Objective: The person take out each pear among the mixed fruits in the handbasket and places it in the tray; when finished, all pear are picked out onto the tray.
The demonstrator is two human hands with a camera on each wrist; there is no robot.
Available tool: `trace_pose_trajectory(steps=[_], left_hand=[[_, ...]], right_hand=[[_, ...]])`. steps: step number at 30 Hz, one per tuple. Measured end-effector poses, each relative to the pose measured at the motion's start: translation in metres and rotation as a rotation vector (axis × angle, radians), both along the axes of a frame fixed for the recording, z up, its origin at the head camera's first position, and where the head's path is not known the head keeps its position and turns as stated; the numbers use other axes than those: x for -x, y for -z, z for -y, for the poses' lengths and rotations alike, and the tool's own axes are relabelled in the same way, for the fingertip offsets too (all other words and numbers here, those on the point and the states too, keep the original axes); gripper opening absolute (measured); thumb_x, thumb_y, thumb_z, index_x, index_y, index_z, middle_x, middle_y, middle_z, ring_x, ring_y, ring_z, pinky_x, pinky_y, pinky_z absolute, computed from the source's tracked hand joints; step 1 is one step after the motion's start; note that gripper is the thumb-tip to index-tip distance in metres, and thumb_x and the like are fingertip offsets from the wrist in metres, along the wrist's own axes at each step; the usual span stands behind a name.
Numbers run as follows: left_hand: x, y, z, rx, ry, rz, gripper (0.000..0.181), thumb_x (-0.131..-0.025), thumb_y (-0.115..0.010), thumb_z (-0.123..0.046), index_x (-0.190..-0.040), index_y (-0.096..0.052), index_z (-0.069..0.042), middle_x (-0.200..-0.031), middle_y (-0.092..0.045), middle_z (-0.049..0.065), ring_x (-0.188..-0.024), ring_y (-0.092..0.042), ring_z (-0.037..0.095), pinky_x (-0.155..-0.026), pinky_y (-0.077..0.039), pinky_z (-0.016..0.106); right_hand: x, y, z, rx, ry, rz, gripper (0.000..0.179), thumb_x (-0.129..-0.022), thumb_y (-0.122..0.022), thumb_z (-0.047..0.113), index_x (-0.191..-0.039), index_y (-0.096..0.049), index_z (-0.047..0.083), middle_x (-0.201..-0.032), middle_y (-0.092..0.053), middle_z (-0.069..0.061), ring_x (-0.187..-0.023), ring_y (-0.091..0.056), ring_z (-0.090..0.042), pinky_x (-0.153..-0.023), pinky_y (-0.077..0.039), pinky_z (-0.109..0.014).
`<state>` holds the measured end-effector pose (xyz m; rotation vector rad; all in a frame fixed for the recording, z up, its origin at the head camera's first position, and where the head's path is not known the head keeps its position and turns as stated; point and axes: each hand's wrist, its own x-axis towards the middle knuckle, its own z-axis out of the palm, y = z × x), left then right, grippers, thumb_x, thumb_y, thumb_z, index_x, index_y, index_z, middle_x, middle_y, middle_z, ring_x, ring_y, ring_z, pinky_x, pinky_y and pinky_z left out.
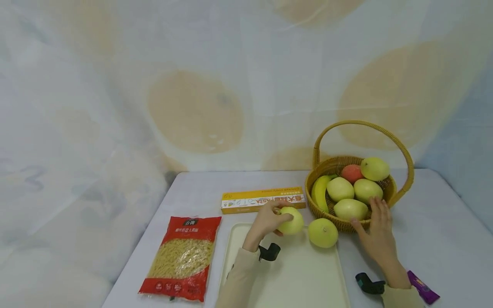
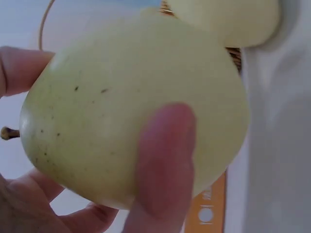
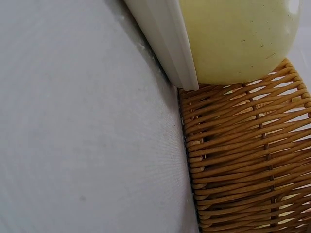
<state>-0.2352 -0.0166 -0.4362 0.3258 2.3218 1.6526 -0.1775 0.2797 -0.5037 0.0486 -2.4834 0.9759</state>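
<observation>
Btm ctr of frame: cream tray [image 1: 296, 278]. Lower R: R hand [image 1: 379, 239], thumb spread from near-straight fingers, at front rim of wicker basket [image 1: 340, 223]. Lower ctr: L hand [image 1: 270, 219] pinching pear [image 1: 293, 221] btwn thumb & fingers, nr tray's far edge. Just R of it, 2nd pear [image 1: 323, 233] at tray's far R corner. Farther, ctr: pasta box [image 1: 239, 206].

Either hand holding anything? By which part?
Left hand: a pale green pear, held round its sides, stem uncovered. Right hand: fingers extended at the basket; no grip visible.
</observation>
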Motion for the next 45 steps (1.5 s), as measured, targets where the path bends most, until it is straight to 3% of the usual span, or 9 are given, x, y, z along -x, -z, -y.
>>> trace_pose_trajectory(steps=[4,8,14,20,25,28,36,41,45], left_hand=[[-0.003,0.011,-0.001,0.054,0.057,0.000,0.035,-0.081,-0.075,-0.020,-0.116,-0.070,-0.016,-0.112,-0.061,0.004,-0.076,-0.058,0.014,-0.046,-0.054,0.029],[-0.005,0.015,-0.001,0.057,0.073,-0.014,0.042,-0.078,-0.080,-0.015,-0.118,-0.069,-0.013,-0.117,-0.060,0.007,-0.084,-0.052,0.014,-0.050,-0.053,0.025],[-0.004,0.011,0.000,-0.055,0.085,-0.029,0.040,-0.077,-0.077,-0.006,-0.116,-0.068,-0.012,-0.121,-0.061,0.019,-0.089,-0.054,0.014,-0.057,-0.055,0.024],[-0.003,0.005,-0.006,-0.143,0.093,-0.018,0.038,-0.081,-0.073,-0.001,-0.118,-0.067,-0.009,-0.120,-0.062,0.020,-0.086,-0.057,0.013,-0.060,-0.055,0.024],[0.001,-0.009,-0.015,-0.185,0.095,0.005,0.040,-0.085,-0.069,-0.003,-0.123,-0.065,-0.015,-0.119,-0.061,0.014,-0.087,-0.057,0.011,-0.062,-0.057,0.026],[0.006,-0.020,-0.020,-0.207,0.106,-0.006,0.040,-0.086,-0.069,-0.004,-0.125,-0.063,-0.012,-0.118,-0.061,0.013,-0.087,-0.058,0.010,-0.065,-0.058,0.028],[0.026,-0.047,-0.055,-0.291,0.197,-0.060,0.041,-0.088,-0.069,-0.010,-0.128,-0.062,-0.017,-0.121,-0.062,0.001,-0.099,-0.059,0.007,-0.085,-0.057,0.040],[0.039,-0.059,-0.077,-0.338,0.200,-0.059,0.042,-0.090,-0.068,-0.012,-0.131,-0.059,-0.019,-0.128,-0.061,-0.001,-0.107,-0.060,0.009,-0.087,-0.055,0.028],[0.048,-0.063,-0.098,-0.379,0.207,-0.051,0.043,-0.091,-0.067,-0.015,-0.133,-0.057,-0.018,-0.128,-0.060,-0.002,-0.105,-0.060,0.005,-0.087,-0.055,0.027]], right_hand=[[0.000,0.000,0.000,0.005,-0.001,-0.008,0.080,-0.099,-0.054,0.037,-0.155,-0.008,0.003,-0.159,-0.007,-0.026,-0.148,0.003,-0.042,-0.109,-0.012,-0.073],[0.000,0.001,0.002,0.004,-0.010,-0.015,0.080,-0.098,-0.054,0.037,-0.155,-0.009,0.002,-0.158,-0.008,-0.028,-0.147,0.002,-0.043,-0.109,-0.012,-0.072],[-0.002,-0.001,0.002,-0.002,0.006,-0.009,0.079,-0.099,-0.052,0.038,-0.155,-0.008,0.003,-0.159,-0.007,-0.026,-0.148,0.003,-0.042,-0.107,-0.014,-0.073],[-0.003,-0.003,0.001,0.003,0.000,-0.006,0.079,-0.099,-0.052,0.037,-0.155,-0.007,0.003,-0.159,-0.007,-0.026,-0.148,0.003,-0.041,-0.108,-0.014,-0.072],[-0.004,-0.004,0.002,0.010,-0.003,-0.007,0.079,-0.099,-0.053,0.036,-0.155,-0.008,0.003,-0.159,-0.007,-0.026,-0.148,0.003,-0.041,-0.109,-0.012,-0.071],[-0.003,-0.004,0.001,0.010,-0.005,-0.011,0.079,-0.099,-0.053,0.037,-0.155,-0.009,0.003,-0.159,-0.007,-0.026,-0.148,0.003,-0.041,-0.111,-0.011,-0.070],[-0.001,-0.002,-0.002,0.012,-0.009,-0.044,0.080,-0.099,-0.053,0.038,-0.154,-0.011,0.000,-0.157,-0.010,-0.029,-0.148,0.001,-0.043,-0.116,-0.007,-0.065],[-0.001,-0.001,0.001,0.021,-0.015,-0.035,0.080,-0.098,-0.054,0.038,-0.154,-0.011,0.000,-0.157,-0.010,-0.029,-0.148,0.001,-0.043,-0.114,-0.009,-0.067],[-0.002,-0.001,0.001,0.015,-0.003,-0.042,0.079,-0.099,-0.053,0.038,-0.154,-0.011,0.000,-0.157,-0.011,-0.028,-0.148,0.000,-0.042,-0.114,-0.010,-0.067]])
